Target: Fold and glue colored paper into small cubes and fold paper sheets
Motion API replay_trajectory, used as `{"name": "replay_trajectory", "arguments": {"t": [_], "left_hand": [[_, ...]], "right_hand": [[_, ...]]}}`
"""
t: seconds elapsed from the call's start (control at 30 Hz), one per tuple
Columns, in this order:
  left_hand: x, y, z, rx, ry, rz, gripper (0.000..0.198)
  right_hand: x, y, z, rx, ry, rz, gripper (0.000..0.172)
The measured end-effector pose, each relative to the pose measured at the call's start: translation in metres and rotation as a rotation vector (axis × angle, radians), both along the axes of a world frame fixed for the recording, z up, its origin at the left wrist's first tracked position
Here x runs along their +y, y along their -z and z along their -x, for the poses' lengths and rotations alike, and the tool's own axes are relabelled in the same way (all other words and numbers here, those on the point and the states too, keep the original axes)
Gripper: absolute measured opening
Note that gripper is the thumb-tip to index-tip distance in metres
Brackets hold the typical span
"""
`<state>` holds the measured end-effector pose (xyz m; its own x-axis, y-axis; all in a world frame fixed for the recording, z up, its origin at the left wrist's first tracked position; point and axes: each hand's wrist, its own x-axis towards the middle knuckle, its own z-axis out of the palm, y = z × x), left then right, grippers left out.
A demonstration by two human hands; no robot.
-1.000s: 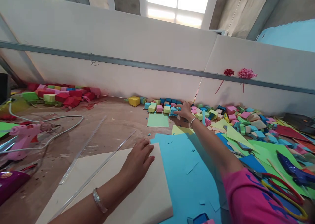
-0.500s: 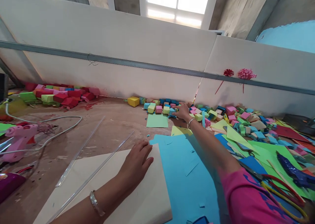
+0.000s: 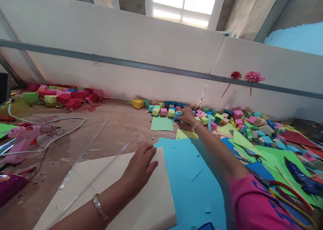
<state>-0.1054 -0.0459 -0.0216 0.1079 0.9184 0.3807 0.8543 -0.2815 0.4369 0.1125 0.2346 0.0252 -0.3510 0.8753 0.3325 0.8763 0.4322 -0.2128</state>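
Observation:
My left hand [image 3: 141, 166] lies palm down on a large white sheet [image 3: 153, 203], fingers stretched out and holding nothing. Its bracelet wrist crosses over a clear glue stick [image 3: 98, 176]. My right hand [image 3: 188, 115] reaches to the back of the table, thumb and fingers closed around the edge of a small blue paper box [image 3: 178, 115]. That box stands in a row of little folded boxes, beside a light yellow one [image 3: 171, 113] and a pink one [image 3: 164, 112]. A green paper square [image 3: 162, 124] lies just in front of them.
Blue paper sheets [image 3: 191, 176] with small scraps spread under my right arm. Scissors [image 3: 290, 196], green paper [image 3: 275, 156] and many coloured boxes [image 3: 264, 129] lie on the right. A pink glue gun [image 3: 24, 142] with its cord and red boxes [image 3: 73, 103] sit left. A white wall stands behind.
The view has shifted very slightly. Both hands keep their places, the left on the white sheet and the right at the blue paper box.

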Motion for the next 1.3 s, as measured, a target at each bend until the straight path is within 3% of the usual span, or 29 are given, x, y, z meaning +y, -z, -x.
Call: {"name": "replay_trajectory", "arguments": {"t": [0.17, 0.37, 0.5, 0.57, 0.63, 0.7, 0.8, 0.93, 1.03, 1.1, 1.2, 1.3], "left_hand": [[0.002, 0.004, 0.001, 0.013, 0.013, -0.034, 0.031], [0.008, 0.006, 0.000, 0.093, 0.063, -0.048, 0.031], [0.015, 0.005, 0.000, 0.138, 0.118, -0.079, 0.028], [0.020, 0.007, 0.000, 0.146, 0.137, -0.090, 0.031], [0.023, 0.008, 0.000, 0.144, 0.152, -0.099, 0.031], [0.025, 0.009, 0.000, 0.138, 0.158, -0.112, 0.029], [0.024, 0.007, -0.001, 0.136, 0.143, -0.133, 0.025], [0.019, 0.003, -0.003, 0.153, 0.132, -0.121, 0.026], [0.014, -0.004, -0.005, 0.119, 0.123, -0.143, 0.029], [0.009, -0.011, -0.008, 0.051, 0.153, -0.181, 0.028], [-0.001, -0.024, -0.013, -0.063, 0.335, -0.180, 0.031], [-0.015, -0.030, -0.023, -0.235, 0.581, -0.018, 0.058]], "right_hand": [[-0.009, -0.012, -0.003, 0.034, -0.017, -0.018, 0.054], [-0.046, -0.060, -0.025, 0.037, -0.123, -0.006, 0.040], [-0.098, -0.092, -0.050, 0.042, -0.223, 0.130, 0.030], [-0.138, -0.104, -0.064, 0.119, -0.454, 0.213, 0.027], [-0.187, -0.112, -0.078, 0.083, -0.571, 0.335, 0.028], [-0.238, -0.112, -0.091, 0.009, -0.618, 0.420, 0.035], [-0.303, -0.094, -0.106, -0.026, -0.666, 0.451, 0.057], [-0.353, -0.059, -0.110, -0.099, -0.698, 0.431, 0.086], [-0.365, -0.043, -0.102, -0.258, -0.677, 0.317, 0.081], [-0.363, -0.043, -0.098, -0.290, -0.655, 0.262, 0.073], [-0.346, -0.054, -0.088, -0.101, -0.676, 0.277, 0.066], [-0.324, -0.062, -0.069, 0.221, -0.687, 0.331, 0.063]]}}
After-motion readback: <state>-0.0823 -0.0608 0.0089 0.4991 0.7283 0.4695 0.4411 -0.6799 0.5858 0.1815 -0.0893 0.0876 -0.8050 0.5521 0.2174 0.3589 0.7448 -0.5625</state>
